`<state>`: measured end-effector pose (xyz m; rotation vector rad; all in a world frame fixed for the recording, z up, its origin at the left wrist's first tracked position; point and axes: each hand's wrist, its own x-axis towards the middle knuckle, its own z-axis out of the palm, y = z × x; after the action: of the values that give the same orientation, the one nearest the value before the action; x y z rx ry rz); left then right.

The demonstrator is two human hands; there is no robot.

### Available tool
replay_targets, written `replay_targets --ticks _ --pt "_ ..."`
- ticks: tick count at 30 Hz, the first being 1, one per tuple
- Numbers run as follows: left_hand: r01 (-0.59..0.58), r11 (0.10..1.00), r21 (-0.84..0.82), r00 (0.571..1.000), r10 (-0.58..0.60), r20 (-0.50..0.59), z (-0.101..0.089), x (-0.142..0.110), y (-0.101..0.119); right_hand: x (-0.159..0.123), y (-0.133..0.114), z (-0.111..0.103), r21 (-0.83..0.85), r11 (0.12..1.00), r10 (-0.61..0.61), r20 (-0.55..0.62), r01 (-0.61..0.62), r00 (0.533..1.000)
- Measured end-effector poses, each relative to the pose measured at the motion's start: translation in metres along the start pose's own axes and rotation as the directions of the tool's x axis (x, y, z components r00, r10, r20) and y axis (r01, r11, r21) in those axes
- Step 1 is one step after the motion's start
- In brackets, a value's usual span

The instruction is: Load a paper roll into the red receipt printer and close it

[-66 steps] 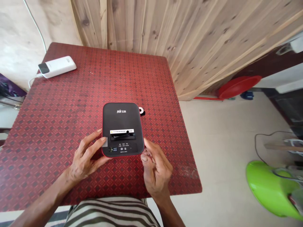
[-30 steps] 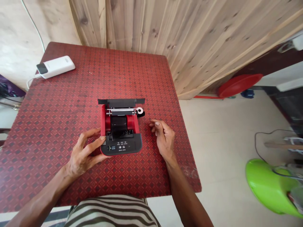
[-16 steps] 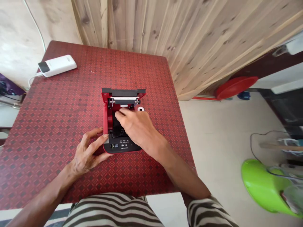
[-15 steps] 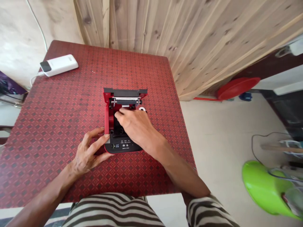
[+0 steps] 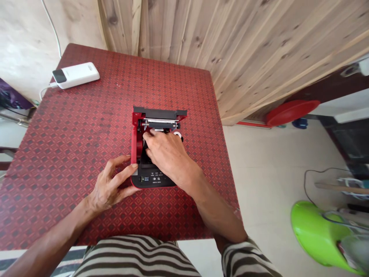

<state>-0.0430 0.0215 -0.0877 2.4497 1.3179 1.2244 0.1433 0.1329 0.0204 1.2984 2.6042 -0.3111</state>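
A small red and black receipt printer [image 5: 155,181] sits on the table with its lid [image 5: 160,113] raised at the back. My left hand [image 5: 115,179] grips its left front corner, with a fingertip on the top panel and others along the side. Over the open paper bay [image 5: 147,157] lies my right hand [image 5: 167,150]. Its fingers are curled down inside, and the hand hides most of the bay, so what they hold cannot be made out. Just beyond my right hand, a white ring-shaped roll end [image 5: 177,134] with a dark centre shows beside the printer.
The red patterned table [image 5: 109,111] bears a white power bank [image 5: 76,75] with a cable at its far left. A wooden plank wall [image 5: 173,30] stands behind. On the floor to the right are a green plastic seat [image 5: 314,231] and a red basin [image 5: 292,111].
The printer's lid has swung up. My right hand has moved from the printer's right side into the open bay, its fingers shifting there lately. My left hand keeps its grip.
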Motion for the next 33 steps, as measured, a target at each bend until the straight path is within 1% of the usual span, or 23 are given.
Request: replay_targets --ticks 4,7,9,11,13,14,15,17,20,21,22,23,24,25,27,29,31,33 --pt "0.002 1.000 -0.007 1.000 -0.002 -0.003 -0.001 0.001 0.000 -0.008 -0.004 -0.006 0.020 1.000 0.015 -0.025 -0.015 1.000" --pt "-0.001 1.000 -0.008 1.000 0.001 -0.001 -0.001 0.001 0.000 -0.021 -0.005 -0.010 0.045 0.999 0.021 -0.102 -0.017 0.995" --pt "-0.003 1.000 -0.008 1.000 0.003 -0.001 -0.001 0.001 -0.001 -0.036 -0.001 -0.011 0.107 0.994 0.017 -0.205 0.006 0.979" --pt "-0.002 1.000 0.001 1.000 0.002 -0.008 -0.001 0.001 -0.001 -0.054 0.010 -0.010 0.249 0.966 0.017 -0.354 0.077 0.935" --pt "-0.004 1.000 0.016 1.000 0.005 -0.011 -0.001 0.000 -0.001 -0.075 0.023 -0.006 0.424 0.889 0.068 -0.497 0.174 0.865" --pt "-0.006 1.000 0.022 1.000 0.007 -0.010 -0.001 0.000 -0.001 -0.085 0.030 -0.001 0.509 0.833 0.116 -0.542 0.215 0.833" --pt "-0.010 1.000 0.028 1.000 0.010 -0.012 -0.001 0.001 -0.001 -0.095 0.036 0.006 0.588 0.772 0.175 -0.561 0.241 0.809" --pt "-0.011 0.999 0.033 1.000 0.012 -0.017 -0.001 0.001 -0.001 -0.111 0.046 0.026 0.730 0.639 0.312 -0.535 0.243 0.785" --pt "-0.013 1.000 0.023 0.999 0.014 -0.032 0.000 0.001 -0.002 -0.124 0.052 0.067 0.888 0.419 0.499 -0.400 0.189 0.769" --pt "-0.016 1.000 0.022 0.999 0.017 -0.036 0.000 0.001 -0.003 -0.125 0.051 0.080 0.916 0.364 0.542 -0.355 0.169 0.762" --pt "-0.020 0.999 0.025 0.999 0.021 -0.039 0.000 0.001 -0.003 -0.125 0.050 0.093 0.932 0.330 0.572 -0.325 0.152 0.753" --pt "-0.025 0.999 0.031 0.999 0.026 -0.041 0.001 0.001 -0.003 -0.123 0.049 0.104 0.935 0.327 0.587 -0.313 0.135 0.747" --pt "-0.025 0.999 0.038 0.999 0.027 -0.040 0.001 0.001 -0.003 -0.121 0.047 0.113 0.928 0.353 0.585 -0.316 0.116 0.747" --pt "-0.025 0.999 0.043 0.999 0.027 -0.038 0.001 0.000 -0.003 -0.118 0.045 0.119 0.911 0.401 0.564 -0.329 0.097 0.757" --pt "-0.013 0.999 0.047 0.999 0.015 -0.033 0.000 0.000 -0.003 -0.112 0.039 0.124 0.857 0.511 0.494 -0.355 0.066 0.793" --pt "-0.003 0.999 0.047 1.000 0.004 -0.029 0.000 0.001 -0.002 -0.110 0.036 0.123 0.817 0.575 0.441 -0.351 0.040 0.826" --pt "0.000 0.999 0.048 1.000 0.001 -0.029 -0.001 0.001 -0.001 -0.112 0.037 0.119 0.817 0.576 0.417 -0.314 0.019 0.853" --pt "0.001 0.999 0.046 1.000 0.000 -0.031 -0.001 0.001 -0.001 -0.118 0.044 0.113 0.851 0.526 0.389 -0.226 -0.013 0.893"
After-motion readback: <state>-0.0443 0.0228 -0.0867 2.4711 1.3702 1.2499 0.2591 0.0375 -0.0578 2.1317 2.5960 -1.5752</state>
